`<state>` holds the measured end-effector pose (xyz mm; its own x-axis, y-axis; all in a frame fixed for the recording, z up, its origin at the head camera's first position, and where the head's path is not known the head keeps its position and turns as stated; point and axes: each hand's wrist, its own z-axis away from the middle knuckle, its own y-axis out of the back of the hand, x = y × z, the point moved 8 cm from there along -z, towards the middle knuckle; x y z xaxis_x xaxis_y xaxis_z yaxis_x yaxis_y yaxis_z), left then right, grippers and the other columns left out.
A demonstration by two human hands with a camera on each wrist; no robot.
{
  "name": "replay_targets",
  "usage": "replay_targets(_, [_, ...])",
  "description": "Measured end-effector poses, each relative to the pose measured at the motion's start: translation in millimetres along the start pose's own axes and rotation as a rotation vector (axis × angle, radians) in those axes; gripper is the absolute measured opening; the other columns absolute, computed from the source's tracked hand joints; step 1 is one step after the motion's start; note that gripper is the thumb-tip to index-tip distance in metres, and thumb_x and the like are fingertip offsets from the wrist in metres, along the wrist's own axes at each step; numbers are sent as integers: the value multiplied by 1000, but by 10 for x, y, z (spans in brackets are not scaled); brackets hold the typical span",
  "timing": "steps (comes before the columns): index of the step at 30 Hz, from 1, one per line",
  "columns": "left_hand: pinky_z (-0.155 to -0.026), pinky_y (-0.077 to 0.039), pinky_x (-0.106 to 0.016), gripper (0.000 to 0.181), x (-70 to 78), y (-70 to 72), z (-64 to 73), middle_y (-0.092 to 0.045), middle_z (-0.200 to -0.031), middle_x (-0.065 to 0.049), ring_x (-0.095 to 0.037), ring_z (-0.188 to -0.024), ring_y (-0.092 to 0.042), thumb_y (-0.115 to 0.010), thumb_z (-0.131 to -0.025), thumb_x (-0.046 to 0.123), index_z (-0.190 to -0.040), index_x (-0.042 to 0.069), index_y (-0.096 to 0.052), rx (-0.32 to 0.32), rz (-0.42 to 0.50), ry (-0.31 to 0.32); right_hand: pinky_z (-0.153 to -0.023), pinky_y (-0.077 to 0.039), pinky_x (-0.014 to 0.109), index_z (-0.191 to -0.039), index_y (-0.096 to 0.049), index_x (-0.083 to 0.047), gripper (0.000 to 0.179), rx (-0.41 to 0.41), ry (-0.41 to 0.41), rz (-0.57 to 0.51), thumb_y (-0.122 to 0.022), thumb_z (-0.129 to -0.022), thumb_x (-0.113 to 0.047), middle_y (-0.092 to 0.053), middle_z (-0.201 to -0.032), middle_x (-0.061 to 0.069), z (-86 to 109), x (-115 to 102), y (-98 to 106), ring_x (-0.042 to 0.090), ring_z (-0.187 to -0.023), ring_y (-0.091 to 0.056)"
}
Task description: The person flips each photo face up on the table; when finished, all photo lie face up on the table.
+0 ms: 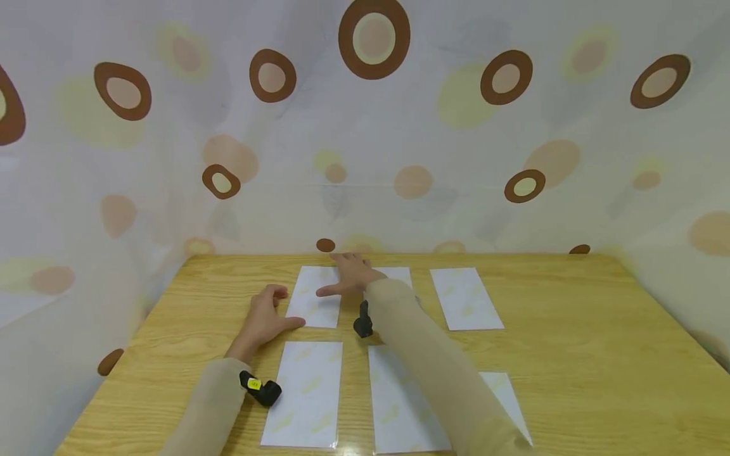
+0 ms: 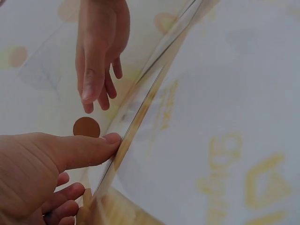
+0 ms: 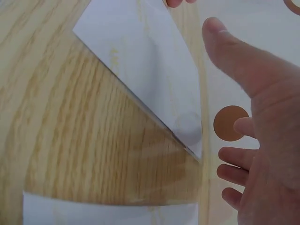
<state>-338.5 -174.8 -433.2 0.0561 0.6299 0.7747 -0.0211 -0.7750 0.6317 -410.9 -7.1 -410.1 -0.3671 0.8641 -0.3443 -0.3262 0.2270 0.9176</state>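
A white sheet (image 1: 319, 313) with faint yellow marks lies at the back left of the wooden table, a clear margin along its edge. By its near left corner is my left hand (image 1: 267, 320), thumb stretched toward the sheet. In the left wrist view that thumb (image 2: 89, 150) reaches the sheet's clear edge, while the other fingers bend loosely below. My right hand (image 1: 352, 275) hovers over the sheet's far right side with fingers spread. The right wrist view shows that hand's thumb (image 3: 234, 54) apart from the fingers, nothing between them.
Beside it, a second back sheet (image 1: 399, 275) is partly covered by my right sleeve. A third sheet (image 1: 467, 297) lies farther right. Nearer me are a front left sheet (image 1: 308, 392), a middle one (image 1: 393, 405) and a right one (image 1: 504, 396). A patterned curtain (image 1: 365, 209) hangs behind the table.
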Motion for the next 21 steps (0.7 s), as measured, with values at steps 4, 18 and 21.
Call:
replay_targets(4, [-101, -41, -48, 64, 27, -21, 4, -54, -125, -22, -38, -116, -47, -83, -74, 13, -125, -4, -47, 22, 19, -28, -116, -20, 53, -154, -22, -12, 99, -30, -31, 28, -67, -80, -60, -27, -157, 13, -41, -7, -50, 35, -145, -20])
replay_targets(18, [-99, -43, -48, 58, 45, -30, 16, -56, -127, -20, -36, -114, -49, -82, -75, 8, -123, -1, -51, 51, 20, -14, -97, -46, 49, -145, -42, -18, 92, 35, -95, 7, -82, -69, -50, -38, -141, 15, -170, 37, -106, 30, -132, -32])
replay_targets(21, [-99, -43, -48, 57, 23, -8, 25, -56, -127, -20, -36, -115, -50, -81, -75, 7, -123, -1, -51, 60, 17, -10, -95, -47, 49, -144, -43, -16, 91, 40, -88, -37, -84, -69, -46, -37, -140, 16, -179, -14, -98, 31, -131, -31])
